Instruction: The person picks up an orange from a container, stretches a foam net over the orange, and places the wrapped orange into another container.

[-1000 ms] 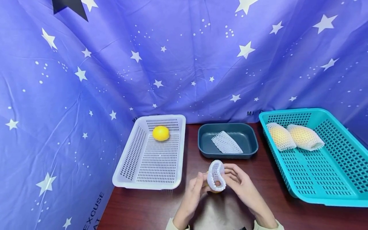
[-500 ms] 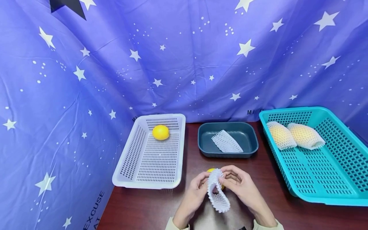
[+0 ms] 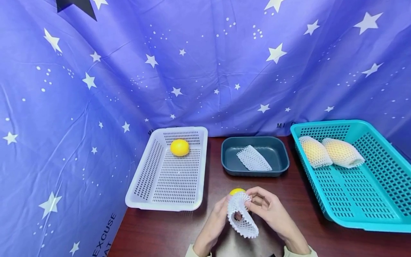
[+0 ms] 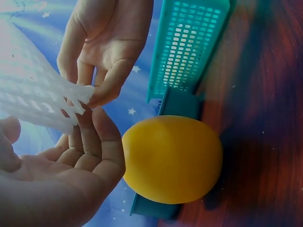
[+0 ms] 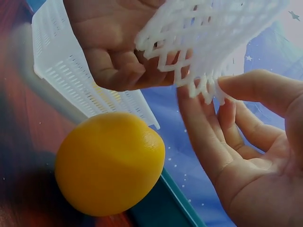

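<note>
A white foam net sleeve (image 3: 236,202) is between both hands, its mouth spread and turned toward me. My right hand (image 3: 271,210) pinches the sleeve's rim between thumb and fingers, as the right wrist view shows at the net (image 5: 208,42). Along the other side, my left hand (image 3: 213,219) holds the sleeve with curled fingers; its thumb (image 4: 9,130) lies against the net in the left wrist view. Just beyond the hands a lemon (image 3: 237,191) rests on the table, partly hidden by the sleeve in the head view. Whole in the right wrist view, the lemon (image 5: 109,163) is apart from the net.
A white basket (image 3: 131,204) with one lemon (image 3: 179,147) stands at left. Behind the hands, a dark tray (image 3: 279,171) holds another flat foam net (image 3: 254,158). At right, a teal basket (image 3: 340,200) contains two net-wrapped yellow fruits (image 3: 341,151). A starry curtain hangs behind.
The sleeve's mouth has tipped down toward me and opened wider. The lemon, mostly hidden behind the sleeve earlier, now shows above it. Both hands have shifted slightly.
</note>
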Available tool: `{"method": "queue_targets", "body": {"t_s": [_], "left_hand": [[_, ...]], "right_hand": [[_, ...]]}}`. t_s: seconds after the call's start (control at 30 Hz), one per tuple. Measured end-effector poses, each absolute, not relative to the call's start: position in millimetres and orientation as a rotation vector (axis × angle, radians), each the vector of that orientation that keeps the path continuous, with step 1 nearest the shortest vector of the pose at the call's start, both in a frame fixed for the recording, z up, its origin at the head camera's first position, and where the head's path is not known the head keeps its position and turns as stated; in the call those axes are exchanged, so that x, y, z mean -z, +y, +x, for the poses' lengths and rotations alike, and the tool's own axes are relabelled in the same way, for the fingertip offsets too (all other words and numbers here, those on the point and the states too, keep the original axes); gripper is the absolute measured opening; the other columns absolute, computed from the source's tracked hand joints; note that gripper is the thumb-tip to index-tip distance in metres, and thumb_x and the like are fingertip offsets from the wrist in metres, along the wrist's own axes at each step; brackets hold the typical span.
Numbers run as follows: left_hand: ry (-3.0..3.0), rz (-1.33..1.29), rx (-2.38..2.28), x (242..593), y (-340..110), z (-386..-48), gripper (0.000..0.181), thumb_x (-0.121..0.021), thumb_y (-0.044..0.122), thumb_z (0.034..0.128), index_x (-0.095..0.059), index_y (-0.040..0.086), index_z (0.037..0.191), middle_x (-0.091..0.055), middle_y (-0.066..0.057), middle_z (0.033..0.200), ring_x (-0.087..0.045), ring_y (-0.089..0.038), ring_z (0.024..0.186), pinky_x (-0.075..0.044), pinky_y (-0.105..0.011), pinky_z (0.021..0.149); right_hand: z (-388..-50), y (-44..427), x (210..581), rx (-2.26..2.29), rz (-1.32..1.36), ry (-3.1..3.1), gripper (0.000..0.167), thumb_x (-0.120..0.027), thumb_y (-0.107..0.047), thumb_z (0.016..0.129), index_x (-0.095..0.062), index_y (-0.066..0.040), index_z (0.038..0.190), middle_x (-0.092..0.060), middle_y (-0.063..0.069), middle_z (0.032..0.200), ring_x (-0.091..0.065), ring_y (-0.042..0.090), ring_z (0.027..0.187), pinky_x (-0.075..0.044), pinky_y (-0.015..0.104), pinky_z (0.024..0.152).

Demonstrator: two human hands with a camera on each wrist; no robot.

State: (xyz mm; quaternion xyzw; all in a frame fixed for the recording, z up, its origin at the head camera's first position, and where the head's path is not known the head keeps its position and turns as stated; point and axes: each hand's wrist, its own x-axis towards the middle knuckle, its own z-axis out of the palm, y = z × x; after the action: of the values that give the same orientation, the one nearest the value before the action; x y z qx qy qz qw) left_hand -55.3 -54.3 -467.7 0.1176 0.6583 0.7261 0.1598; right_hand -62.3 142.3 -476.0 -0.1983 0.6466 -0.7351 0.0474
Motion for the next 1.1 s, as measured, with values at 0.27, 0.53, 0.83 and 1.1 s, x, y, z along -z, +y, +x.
{"method": "queue_targets", "body": {"t_s": [0.27,0.53,0.83,1.1], "left_hand": [[1.829,0.216,-2.129,471,-54,-59,0.036,-0.051,0.021,0.1037,-0.057,-0.014,0.110,-0.061,0.005,0.088,-0.058,-0.001,0.080,-0.049,-0.018,0.075],[1.802,0.200,-2.236,476,-54,-62,0.029,-0.053,0.017,0.1024,-0.050,-0.012,0.106,-0.060,0.009,0.077,-0.057,0.001,0.067,-0.047,-0.014,0.059],[1.990,0.100,-2.231,480,-50,-67,0.017,-0.055,0.000,0.0933,-0.052,-0.012,0.105,-0.053,0.010,0.071,-0.049,0.000,0.062,-0.041,-0.014,0.058],[2.106,0.003,-2.226,493,-47,-75,0.016,-0.057,0.006,0.0965,-0.054,-0.009,0.100,-0.048,0.007,0.063,-0.042,-0.001,0.055,-0.035,-0.014,0.053]], "right_hand": [[-62,143,476,2.232,-0.502,1.962,0.023,-0.058,0.004,0.096,-0.052,0.011,0.117,-0.069,0.000,0.096,-0.064,0.004,0.086,-0.055,0.023,0.072],[-62,138,473,2.165,-0.341,2.029,0.025,-0.054,-0.009,0.102,-0.055,0.010,0.118,-0.068,-0.001,0.098,-0.065,0.006,0.085,-0.057,0.028,0.074],[-65,135,483,2.233,-0.197,1.983,0.024,-0.061,-0.005,0.097,-0.054,0.010,0.115,-0.068,-0.003,0.091,-0.065,0.005,0.076,-0.059,0.027,0.065],[-70,133,491,2.187,0.035,2.055,0.029,-0.063,-0.012,0.098,-0.055,0.007,0.118,-0.067,-0.001,0.092,-0.063,0.006,0.073,-0.056,0.024,0.059]]}}
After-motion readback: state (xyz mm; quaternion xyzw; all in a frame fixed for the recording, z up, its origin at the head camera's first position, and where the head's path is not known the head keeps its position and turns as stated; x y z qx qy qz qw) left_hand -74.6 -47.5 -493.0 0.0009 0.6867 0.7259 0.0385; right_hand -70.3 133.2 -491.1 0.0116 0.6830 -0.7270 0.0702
